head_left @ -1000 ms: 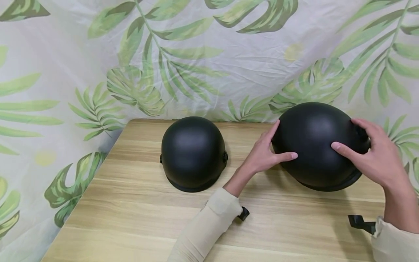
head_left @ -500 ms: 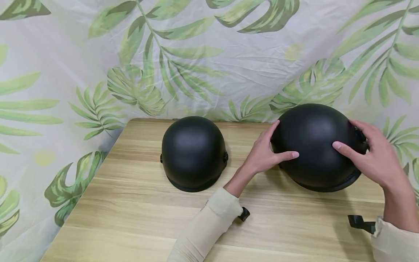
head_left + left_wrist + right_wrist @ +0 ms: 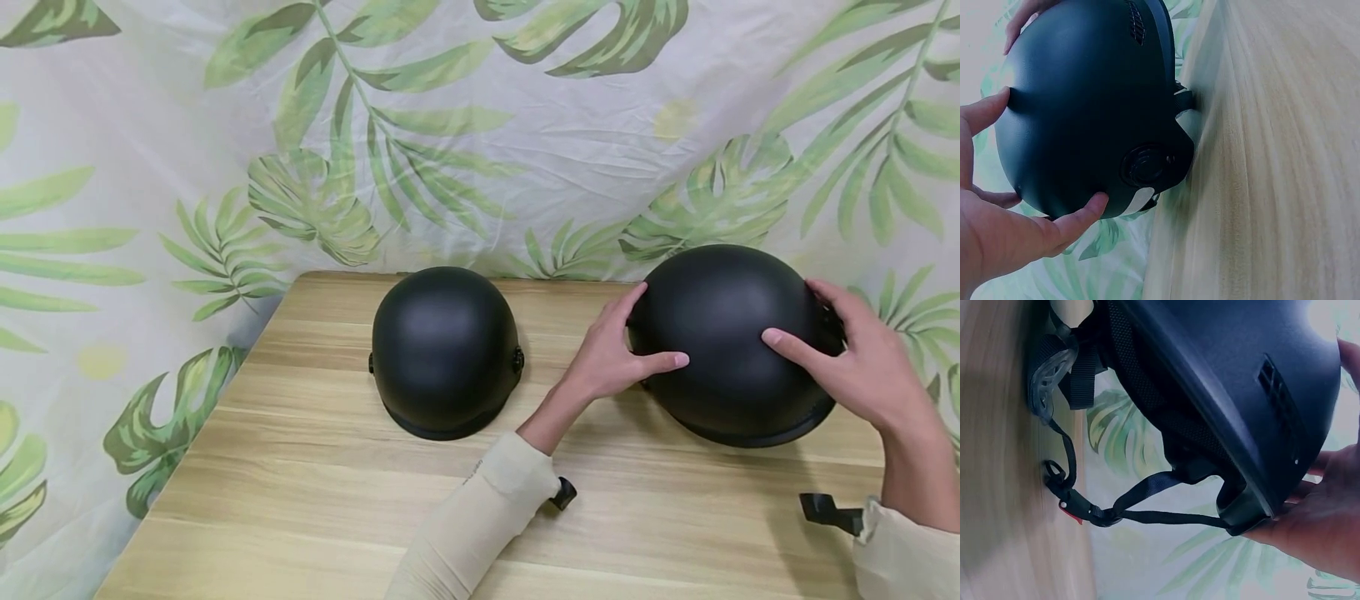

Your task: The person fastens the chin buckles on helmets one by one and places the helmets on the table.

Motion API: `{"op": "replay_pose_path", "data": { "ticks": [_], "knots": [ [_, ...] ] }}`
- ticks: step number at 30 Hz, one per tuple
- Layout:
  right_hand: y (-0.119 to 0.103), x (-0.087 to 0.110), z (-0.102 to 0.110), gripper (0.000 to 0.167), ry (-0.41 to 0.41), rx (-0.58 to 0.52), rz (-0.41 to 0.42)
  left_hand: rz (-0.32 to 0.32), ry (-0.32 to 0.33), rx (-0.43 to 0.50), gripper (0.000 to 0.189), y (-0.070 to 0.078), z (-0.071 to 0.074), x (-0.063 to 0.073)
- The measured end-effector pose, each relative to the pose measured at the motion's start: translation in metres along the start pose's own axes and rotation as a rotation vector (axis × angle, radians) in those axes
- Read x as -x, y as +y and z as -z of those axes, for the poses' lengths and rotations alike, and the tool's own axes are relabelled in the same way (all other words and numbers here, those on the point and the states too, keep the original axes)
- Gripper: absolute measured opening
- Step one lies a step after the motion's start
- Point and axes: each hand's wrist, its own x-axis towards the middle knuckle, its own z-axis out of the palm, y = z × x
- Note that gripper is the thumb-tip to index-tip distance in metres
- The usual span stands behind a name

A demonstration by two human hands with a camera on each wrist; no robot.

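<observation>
Both hands hold a smooth black helmet (image 3: 727,350) at the right of the table. My left hand (image 3: 611,354) grips its left side, thumb across the front and fingers going round the back. On the opposite side my right hand (image 3: 862,358) has its thumb on the shell and its fingers behind. In the left wrist view the helmet (image 3: 1085,106) shows a round side knob (image 3: 1146,165). The right wrist view shows the chin strap (image 3: 1147,490) hanging down, with a buckle (image 3: 1079,505) and a clear chin cup (image 3: 1050,378) at the tabletop. The shell's rim is raised above the table.
A second black helmet (image 3: 446,354) stands upright on the wooden table (image 3: 315,500), left of my left hand. Behind the table hangs a leaf-patterned cloth (image 3: 570,125). At the far right edge a dark rounded thing (image 3: 954,387) is partly cut off.
The held helmet has sunk slightly toward the table, and both hands keep their grip on it. The other helmet stays in place.
</observation>
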Motion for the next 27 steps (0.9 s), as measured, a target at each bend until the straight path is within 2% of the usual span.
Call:
{"op": "replay_pose_path", "data": {
  "ticks": [6,11,19,27],
  "knots": [
    [0.002,-0.002,-0.001,0.089,-0.005,-0.018,0.043,0.001,0.013,0.005,0.105,0.000,-0.001,0.000],
    [0.003,-0.001,-0.001,0.095,-0.075,0.011,-0.005,0.014,0.014,-0.021,0.103,0.004,-0.003,0.000],
    [0.011,-0.001,-0.004,0.099,-0.141,-0.127,-0.056,-0.002,-0.018,-0.074,0.104,0.007,-0.008,-0.001],
    [0.013,-0.005,-0.004,0.100,-0.156,-0.076,-0.044,0.027,-0.037,-0.089,0.105,0.008,-0.011,-0.002]
  ]
}}
